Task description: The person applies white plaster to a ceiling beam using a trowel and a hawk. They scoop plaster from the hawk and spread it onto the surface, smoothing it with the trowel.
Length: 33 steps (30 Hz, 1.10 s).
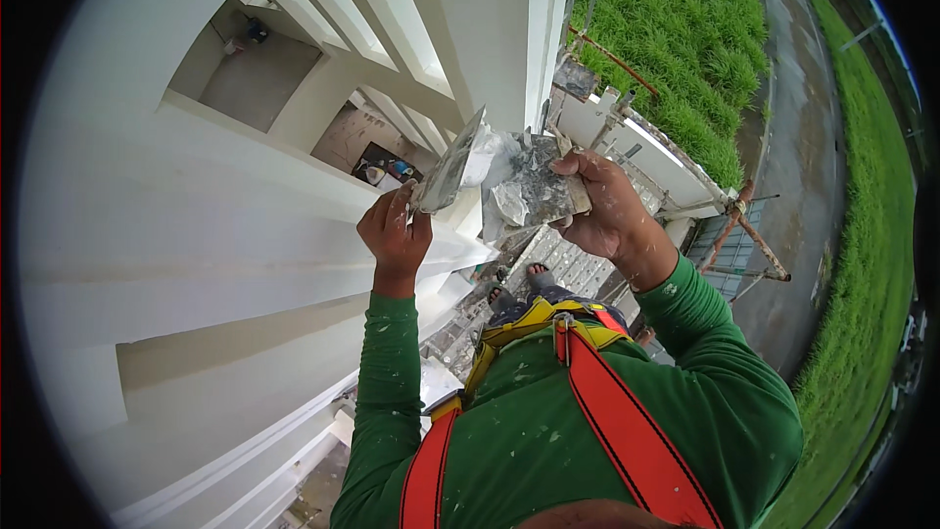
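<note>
My left hand [396, 232] is closed round the near end of a wide, flat metal plastering trowel [452, 168], its blade tilted up on edge. White plaster [496, 159] sits between this blade and a grey, smeared plaster board [550, 179]. My right hand [615, 214] grips the board at its right side, thumb on top and fingers underneath. A separate lump of plaster [509, 204] lies toward the board's near edge. Blade and board are close together; the plaster hides whether they touch. White specks dot both green sleeves.
A white wall [196, 216] with openings rises on my left. Below my feet are splattered scaffold planks [578, 263]. Rusty scaffold tubes [749, 220] stand to the right, beyond them grass [676, 39] and a wet road [798, 137]. I wear a red and yellow harness [617, 402].
</note>
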Each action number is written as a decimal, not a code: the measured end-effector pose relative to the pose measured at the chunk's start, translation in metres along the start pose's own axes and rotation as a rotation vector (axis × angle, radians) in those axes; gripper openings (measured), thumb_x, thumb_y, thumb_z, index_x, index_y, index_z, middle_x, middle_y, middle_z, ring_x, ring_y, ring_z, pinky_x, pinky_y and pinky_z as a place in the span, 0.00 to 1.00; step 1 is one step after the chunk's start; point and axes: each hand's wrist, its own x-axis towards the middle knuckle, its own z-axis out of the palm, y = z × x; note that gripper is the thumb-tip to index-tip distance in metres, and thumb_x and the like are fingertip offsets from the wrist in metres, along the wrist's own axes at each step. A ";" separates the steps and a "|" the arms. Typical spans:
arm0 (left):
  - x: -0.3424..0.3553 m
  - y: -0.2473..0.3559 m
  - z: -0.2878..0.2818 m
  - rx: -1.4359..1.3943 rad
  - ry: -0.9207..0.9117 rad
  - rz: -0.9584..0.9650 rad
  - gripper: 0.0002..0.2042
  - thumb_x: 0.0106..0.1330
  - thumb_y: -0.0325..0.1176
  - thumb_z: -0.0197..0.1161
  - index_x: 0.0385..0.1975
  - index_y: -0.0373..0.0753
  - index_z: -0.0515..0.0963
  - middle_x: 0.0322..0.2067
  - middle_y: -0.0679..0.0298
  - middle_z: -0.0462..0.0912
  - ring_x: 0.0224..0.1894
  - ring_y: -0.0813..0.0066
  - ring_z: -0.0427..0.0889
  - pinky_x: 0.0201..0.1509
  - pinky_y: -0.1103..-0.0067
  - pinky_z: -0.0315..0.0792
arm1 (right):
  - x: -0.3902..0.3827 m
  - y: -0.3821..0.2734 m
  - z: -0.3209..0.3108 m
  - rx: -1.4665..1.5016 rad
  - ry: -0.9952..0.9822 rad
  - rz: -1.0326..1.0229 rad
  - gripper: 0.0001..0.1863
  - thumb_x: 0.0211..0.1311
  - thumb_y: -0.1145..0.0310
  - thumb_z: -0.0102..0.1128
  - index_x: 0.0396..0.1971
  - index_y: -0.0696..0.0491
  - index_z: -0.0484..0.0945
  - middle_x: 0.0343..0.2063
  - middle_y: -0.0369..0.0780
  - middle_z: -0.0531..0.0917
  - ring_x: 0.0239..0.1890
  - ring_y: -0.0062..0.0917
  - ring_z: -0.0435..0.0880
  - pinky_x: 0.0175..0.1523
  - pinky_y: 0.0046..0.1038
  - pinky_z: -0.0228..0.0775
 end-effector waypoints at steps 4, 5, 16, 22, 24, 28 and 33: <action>-0.001 -0.003 -0.033 0.094 -0.122 0.147 0.15 0.52 0.28 0.63 0.42 0.36 0.79 0.30 0.61 0.84 0.25 0.63 0.82 0.28 0.72 0.75 | -0.007 0.009 0.014 0.017 0.017 -0.033 0.13 0.62 0.74 0.50 0.46 0.60 0.70 0.38 0.43 0.81 0.37 0.32 0.86 0.44 0.33 0.83; 0.001 -0.004 -0.041 0.110 -0.130 0.192 0.15 0.52 0.28 0.63 0.41 0.36 0.79 0.30 0.61 0.84 0.25 0.63 0.82 0.28 0.73 0.75 | -0.009 0.011 0.017 0.023 0.017 -0.035 0.13 0.62 0.74 0.50 0.46 0.60 0.70 0.38 0.43 0.81 0.37 0.32 0.86 0.45 0.33 0.83; -0.049 0.049 -0.079 -1.244 -0.066 -0.877 0.13 0.72 0.37 0.57 0.29 0.33 0.72 0.19 0.61 0.73 0.16 0.77 0.69 0.19 0.82 0.63 | 0.000 0.032 0.009 -0.071 0.012 -0.775 0.09 0.65 0.65 0.49 0.35 0.51 0.78 0.20 0.35 0.78 0.20 0.29 0.77 0.37 0.36 0.75; -0.051 0.096 -0.088 -1.650 -0.226 -1.260 0.14 0.72 0.40 0.59 0.30 0.35 0.72 0.20 0.62 0.74 0.18 0.78 0.70 0.20 0.83 0.63 | 0.009 0.114 0.022 0.118 0.081 -1.129 0.08 0.63 0.65 0.54 0.24 0.48 0.76 0.14 0.36 0.74 0.17 0.31 0.74 0.31 0.31 0.73; -0.051 0.098 -0.090 -1.612 -0.278 -1.232 0.14 0.72 0.41 0.60 0.30 0.35 0.72 0.21 0.63 0.74 0.19 0.80 0.69 0.20 0.84 0.62 | 0.024 0.110 0.020 -0.863 0.149 -1.937 0.07 0.62 0.69 0.50 0.29 0.54 0.76 0.23 0.40 0.78 0.22 0.30 0.77 0.29 0.32 0.72; -0.056 0.087 -0.104 -1.535 -0.181 -1.120 0.17 0.70 0.42 0.62 0.34 0.30 0.75 0.20 0.61 0.74 0.17 0.78 0.70 0.18 0.84 0.62 | -0.002 0.090 0.039 -1.635 -0.352 -1.569 0.08 0.56 0.77 0.50 0.34 0.64 0.74 0.34 0.52 0.81 0.30 0.39 0.82 0.35 0.32 0.75; -0.057 0.055 -0.087 -0.740 0.056 -0.758 0.12 0.69 0.36 0.62 0.34 0.30 0.77 0.22 0.63 0.78 0.18 0.76 0.74 0.20 0.80 0.66 | -0.007 0.093 0.003 -0.801 0.127 -0.458 0.14 0.54 0.79 0.51 0.42 0.60 0.76 0.35 0.43 0.81 0.35 0.35 0.82 0.42 0.32 0.74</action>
